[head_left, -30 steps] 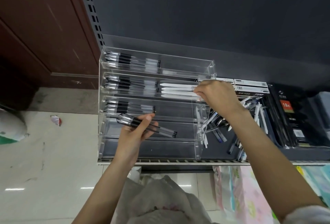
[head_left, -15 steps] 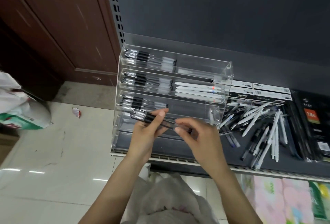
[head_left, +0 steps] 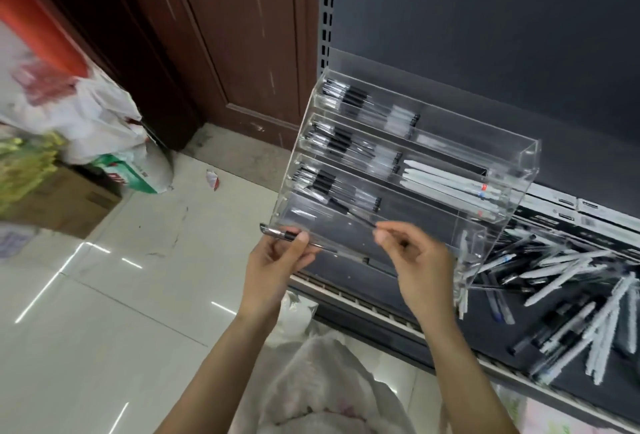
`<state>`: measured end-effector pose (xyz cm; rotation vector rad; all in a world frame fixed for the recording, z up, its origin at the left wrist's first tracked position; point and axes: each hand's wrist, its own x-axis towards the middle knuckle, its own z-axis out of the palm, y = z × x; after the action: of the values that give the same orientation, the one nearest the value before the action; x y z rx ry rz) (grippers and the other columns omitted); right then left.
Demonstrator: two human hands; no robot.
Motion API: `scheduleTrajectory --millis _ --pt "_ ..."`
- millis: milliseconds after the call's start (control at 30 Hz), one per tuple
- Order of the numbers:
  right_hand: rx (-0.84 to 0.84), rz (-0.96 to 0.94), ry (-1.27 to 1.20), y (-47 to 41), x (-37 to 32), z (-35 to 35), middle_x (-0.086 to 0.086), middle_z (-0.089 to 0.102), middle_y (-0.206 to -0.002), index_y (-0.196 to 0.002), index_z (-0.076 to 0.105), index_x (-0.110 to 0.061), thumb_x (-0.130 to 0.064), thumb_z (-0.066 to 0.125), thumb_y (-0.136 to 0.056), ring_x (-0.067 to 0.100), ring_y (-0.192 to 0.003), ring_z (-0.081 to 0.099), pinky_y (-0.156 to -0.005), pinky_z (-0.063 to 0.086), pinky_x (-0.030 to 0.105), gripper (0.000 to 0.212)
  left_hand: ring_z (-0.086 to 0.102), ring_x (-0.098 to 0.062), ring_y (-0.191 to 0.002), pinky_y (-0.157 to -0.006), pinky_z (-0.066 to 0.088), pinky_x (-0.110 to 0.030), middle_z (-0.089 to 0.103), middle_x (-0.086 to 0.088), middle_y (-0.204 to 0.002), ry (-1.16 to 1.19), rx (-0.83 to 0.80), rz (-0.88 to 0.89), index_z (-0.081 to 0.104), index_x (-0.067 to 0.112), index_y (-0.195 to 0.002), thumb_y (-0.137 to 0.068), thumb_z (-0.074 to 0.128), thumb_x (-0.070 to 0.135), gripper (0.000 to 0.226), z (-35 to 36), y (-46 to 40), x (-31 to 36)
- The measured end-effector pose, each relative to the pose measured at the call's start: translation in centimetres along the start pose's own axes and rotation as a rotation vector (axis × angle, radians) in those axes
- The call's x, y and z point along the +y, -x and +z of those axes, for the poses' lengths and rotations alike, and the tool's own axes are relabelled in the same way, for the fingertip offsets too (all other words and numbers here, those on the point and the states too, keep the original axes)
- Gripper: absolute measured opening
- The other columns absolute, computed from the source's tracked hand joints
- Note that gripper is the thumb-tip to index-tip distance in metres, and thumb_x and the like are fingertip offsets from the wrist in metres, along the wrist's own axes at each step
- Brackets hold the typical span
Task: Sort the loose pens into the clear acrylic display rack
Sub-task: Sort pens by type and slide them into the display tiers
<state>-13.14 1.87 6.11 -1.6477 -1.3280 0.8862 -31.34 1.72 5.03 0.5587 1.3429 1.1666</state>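
So the dark shelf [head_left: 450,326] runs along the right side, and the clear rack [head_left: 502,170] sits at its left end, stepped tiers rising toward the back panel. Top three tiers each have a row of black-grip pens [head_left: 349,101] lying flat at their left ends, and the second tier also has white pens [head_left: 446,179] on its right half. The lower tiers look mostly bare, though the blur makes it hard to be sure

Right of the rack, on the shelf surface, there's a messy pile of loose pens [head_left: 568,298], white ones and clear ones with black grips all crossed over each other, reaching toward the shelf's front edge. Flat boxes [head_left: 568,208] line the back behind that pile

Off the shelf on the floor to the left: a cardboard box [head_left: 65,205] and white plastic bags [head_left: 100,115], plus another white bag [head_left: 322,392] right below the arms

Left hand [head_left: 277,267] is at the rack's front left corner, thumb and fingers pinching a clear pen [head_left: 301,239] near its black grip, held roughly level across the lowest tier. Right hand [head_left: 415,260] is just beside it at the rack's front, fingers curled with thumb and forefinger close together near a thin dark pen tip; can't tell if it actually has hold of anything, too blurry
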Motion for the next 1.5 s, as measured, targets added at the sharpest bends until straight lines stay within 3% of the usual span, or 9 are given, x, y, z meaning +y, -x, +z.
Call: scheduleTrajectory --millis 200,367,500,767,867,1000,1100,1267,1500 --pt "0.036 -0.195 0.365 -5.4 0.1 2.3 -0.01 0.073 -0.081 -0.097 0.073 -0.022 -0.026 0.066 -0.088 0.003 -0.068 0.065 -0.057 0.054 0.025 0.013 0.07 -0.012 -0.075 -0.068 0.054 -0.017 0.069 -0.004 -0.078 0.005 0.0 0.004 0.062 0.006 -0.1 -0.091 0.059 0.008 0.01 -1.7 -1.8 0.7" --pt "-0.1 -0.199 0.402 -6.6 0.4 3.6 -0.009 0.072 -0.094 -0.102 0.074 -0.021 -0.01 0.061 -0.089 -0.002 -0.068 0.056 -0.058 0.039 0.007 0.021 0.069 -0.012 -0.077 -0.069 0.054 -0.017 0.066 -0.008 -0.082 0.012 -0.024 0.021 0.062 0.003 -0.103 -0.092 0.058 0.009 0.014 -1.9 -3.0 1.1" --pt "-0.116 -0.213 0.508 -6.7 0.9 4.2 -0.002 0.071 -0.098 -0.098 0.075 -0.022 -0.005 0.056 -0.09 0.02 -0.084 0.059 -0.07 0.044 0.024 0.026 0.07 -0.014 -0.078 -0.069 0.054 -0.018 0.069 -0.005 -0.08 0.052 -0.04 0.009 0.062 0.006 -0.101 -0.091 0.058 0.009 0.011 -1.6 -3.6 1.3" --pt "-0.092 -0.21 0.441 -4.8 -0.3 4.2 -0.011 0.064 -0.108 -0.109 0.069 -0.023 -0.021 0.052 -0.096 0.012 -0.106 0.05 -0.093 0.037 0.025 0.022 0.07 -0.014 -0.078 -0.071 0.054 -0.018 0.066 -0.003 -0.075 0.038 -0.071 0.026 0.062 0.006 -0.102 -0.091 0.059 0.01 0.012 -1.0 -4.5 1.8" --pt "-0.242 -0.157 0.227 -3.4 -2.3 3.1 -0.019 0.063 -0.11 -0.112 0.067 -0.026 -0.031 0.051 -0.096 -0.003 -0.1 0.055 -0.083 0.04 0.01 0.024 0.07 -0.013 -0.076 -0.071 0.053 -0.017 0.063 -0.006 -0.075 0.031 -0.077 0.052 0.061 0.003 -0.103 -0.09 0.06 0.009 0.014 -0.7 -4.5 1.9" --pt "-0.25 -0.213 0.208 -2.5 -2.8 2.1 -0.021 0.068 -0.098 -0.101 0.072 -0.027 -0.023 0.064 -0.088 -0.002 -0.085 0.062 -0.067 0.043 0.011 0.016 0.069 -0.015 -0.077 -0.072 0.054 -0.02 0.065 -0.01 -0.079 -0.005 -0.121 0.106 0.061 0.003 -0.103 -0.09 0.06 0.011 0.016 0.6 -4.5 2.3" --pt "-0.057 -0.145 0.146 -3.3 -1.7 1.2 -0.019 0.07 -0.089 -0.095 0.072 -0.028 -0.017 0.066 -0.087 -0.003 -0.078 0.062 -0.066 0.045 0.012 0.015 0.068 -0.012 -0.089 -0.081 0.055 -0.025 0.071 -0.002 -0.093 -0.271 -0.153 0.254 0.063 0.009 -0.11 -0.091 0.058 0.027 0.026 1.2 -4.7 2.6" --pt "0.142 -0.145 0.342 -5.3 0.9 0.2 -0.013 0.071 -0.09 -0.094 0.074 -0.022 -0.012 0.068 -0.086 0.004 -0.076 0.065 -0.067 0.047 0.01 0.014 0.051 -0.018 -0.111 -0.092 0.035 -0.03 0.063 0.003 -0.119 -1.203 -0.139 1.019 0.065 0.015 -0.117 -0.096 0.047 0.034 0.033 -0.6 -8.2 2.2" --pt "0.066 -0.171 0.443 -6.6 1.2 1.8 -0.009 0.072 -0.091 -0.094 0.074 -0.022 -0.01 0.065 -0.087 0.004 -0.075 0.063 -0.068 0.043 0.009 0.017 0.048 -0.015 -0.113 -0.102 0.022 -0.054 0.066 0.005 -0.108 -1.549 -0.183 1.095 0.068 0.021 -0.111 -0.092 0.043 0.034 0.034 -2.3 -10.1 2.8"
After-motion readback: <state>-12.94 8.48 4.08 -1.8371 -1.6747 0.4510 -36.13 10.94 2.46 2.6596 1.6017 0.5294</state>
